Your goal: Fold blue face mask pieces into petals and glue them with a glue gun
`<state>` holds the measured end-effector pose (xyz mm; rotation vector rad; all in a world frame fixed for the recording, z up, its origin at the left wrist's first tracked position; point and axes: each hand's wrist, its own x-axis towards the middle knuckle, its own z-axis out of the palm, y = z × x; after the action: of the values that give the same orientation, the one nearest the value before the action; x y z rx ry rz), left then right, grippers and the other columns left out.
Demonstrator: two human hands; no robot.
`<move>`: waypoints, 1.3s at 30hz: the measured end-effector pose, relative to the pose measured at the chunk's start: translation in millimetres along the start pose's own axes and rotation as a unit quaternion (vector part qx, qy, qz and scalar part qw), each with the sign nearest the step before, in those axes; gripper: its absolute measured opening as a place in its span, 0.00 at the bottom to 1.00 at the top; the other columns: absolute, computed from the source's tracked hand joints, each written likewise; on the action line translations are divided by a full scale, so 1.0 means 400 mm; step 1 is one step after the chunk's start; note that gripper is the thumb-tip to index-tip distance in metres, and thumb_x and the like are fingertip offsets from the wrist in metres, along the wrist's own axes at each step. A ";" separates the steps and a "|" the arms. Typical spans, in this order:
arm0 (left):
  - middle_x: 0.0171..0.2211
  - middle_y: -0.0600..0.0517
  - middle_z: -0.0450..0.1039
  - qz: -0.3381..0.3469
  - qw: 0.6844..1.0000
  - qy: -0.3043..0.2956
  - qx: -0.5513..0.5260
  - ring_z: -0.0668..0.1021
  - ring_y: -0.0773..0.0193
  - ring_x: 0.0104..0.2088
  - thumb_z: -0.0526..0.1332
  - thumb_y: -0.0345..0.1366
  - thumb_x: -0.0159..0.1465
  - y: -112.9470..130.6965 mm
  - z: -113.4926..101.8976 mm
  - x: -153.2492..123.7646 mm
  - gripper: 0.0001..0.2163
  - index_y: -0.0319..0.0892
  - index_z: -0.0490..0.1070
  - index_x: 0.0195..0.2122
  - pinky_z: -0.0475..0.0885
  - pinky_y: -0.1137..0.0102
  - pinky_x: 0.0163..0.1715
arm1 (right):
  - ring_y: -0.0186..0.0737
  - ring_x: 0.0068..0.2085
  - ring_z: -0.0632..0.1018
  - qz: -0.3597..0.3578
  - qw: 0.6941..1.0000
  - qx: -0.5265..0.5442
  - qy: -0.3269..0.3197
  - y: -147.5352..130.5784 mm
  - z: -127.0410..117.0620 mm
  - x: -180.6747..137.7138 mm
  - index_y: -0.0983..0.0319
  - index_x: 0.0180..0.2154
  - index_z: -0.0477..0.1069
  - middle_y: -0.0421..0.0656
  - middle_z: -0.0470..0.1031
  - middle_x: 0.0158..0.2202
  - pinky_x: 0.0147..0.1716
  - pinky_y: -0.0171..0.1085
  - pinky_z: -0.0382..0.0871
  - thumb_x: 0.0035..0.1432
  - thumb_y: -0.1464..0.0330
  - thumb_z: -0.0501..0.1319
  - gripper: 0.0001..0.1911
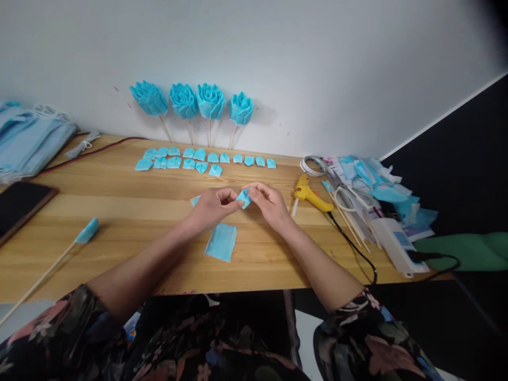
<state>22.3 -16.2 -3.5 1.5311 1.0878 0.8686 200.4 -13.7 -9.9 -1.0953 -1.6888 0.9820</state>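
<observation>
Both my hands meet over the middle of the wooden table point(130, 211). My left hand point(212, 206) and my right hand point(269, 203) pinch a small folded blue fabric piece point(243, 198) between their fingertips. A blue corner point(194, 200) peeks out beside my left hand. A larger flat blue fabric rectangle point(221, 242) lies on the table just below my hands. Two rows of several folded blue petals point(198, 159) sit further back.
Several finished blue fabric flowers on sticks point(196, 103) lean on the wall. A yellow glue gun point(310, 193) with a black cord lies right, beside scissors point(349, 196), tape and blue scraps. Left: a stick with a blue tip point(85, 232), a phone point(18, 203), stacked masks point(27, 140).
</observation>
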 end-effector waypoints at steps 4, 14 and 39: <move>0.20 0.57 0.61 0.003 1.000 -0.008 0.023 0.61 0.71 0.22 0.64 0.43 0.55 0.002 0.006 -0.005 0.12 0.41 0.68 0.21 0.55 0.71 0.24 | 0.35 0.29 0.71 -0.015 0.999 -0.032 0.024 -0.014 0.003 -0.005 0.60 0.27 0.71 0.39 0.73 0.26 0.33 0.35 0.64 0.56 0.54 0.64 0.17; 0.22 0.56 0.67 -0.025 0.998 0.034 -0.038 0.65 0.71 0.24 0.67 0.44 0.54 -0.008 -0.008 0.003 0.12 0.40 0.71 0.25 0.58 0.72 0.25 | 0.39 0.33 0.75 0.032 0.994 0.081 0.061 0.027 -0.017 0.012 0.61 0.30 0.74 0.43 0.75 0.29 0.37 0.38 0.70 0.61 0.44 0.51 0.29; 0.24 0.55 0.70 -0.001 0.999 0.027 -0.023 0.67 0.69 0.25 0.66 0.45 0.55 -0.010 -0.010 0.005 0.12 0.40 0.73 0.27 0.61 0.72 0.27 | 0.35 0.30 0.70 0.035 0.997 0.054 0.042 0.010 -0.003 0.005 0.61 0.27 0.72 0.39 0.72 0.27 0.32 0.34 0.66 0.52 0.52 0.67 0.18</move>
<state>18.3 -12.8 -6.6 1.4759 1.1009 0.9311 202.1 -10.6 -12.9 -1.1152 -1.5222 1.0447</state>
